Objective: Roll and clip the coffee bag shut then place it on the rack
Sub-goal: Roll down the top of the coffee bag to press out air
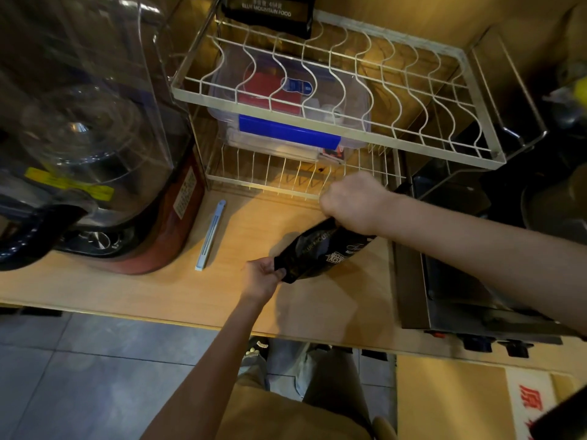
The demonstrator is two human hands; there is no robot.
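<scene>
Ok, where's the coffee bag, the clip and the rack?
Coffee bag (320, 252): head view, middle of its black front.
Clip (210, 235): head view, midway along the pale blue bar on the counter.
Rack (346, 134): head view, front rim of the top shelf.

Dim, warm indoor light with strong wide-angle bending.
A yellow pool of light falls on the tabletop (260, 217) just in front of the rack (317, 134), fading to gloom at the left and right edges. The hands (352, 201) cast soft shadows toward the viewer. Pale glare streaks the clear blender jar (79, 122). Straight lines bow near the borders; the right corners are dark and smeared.
</scene>
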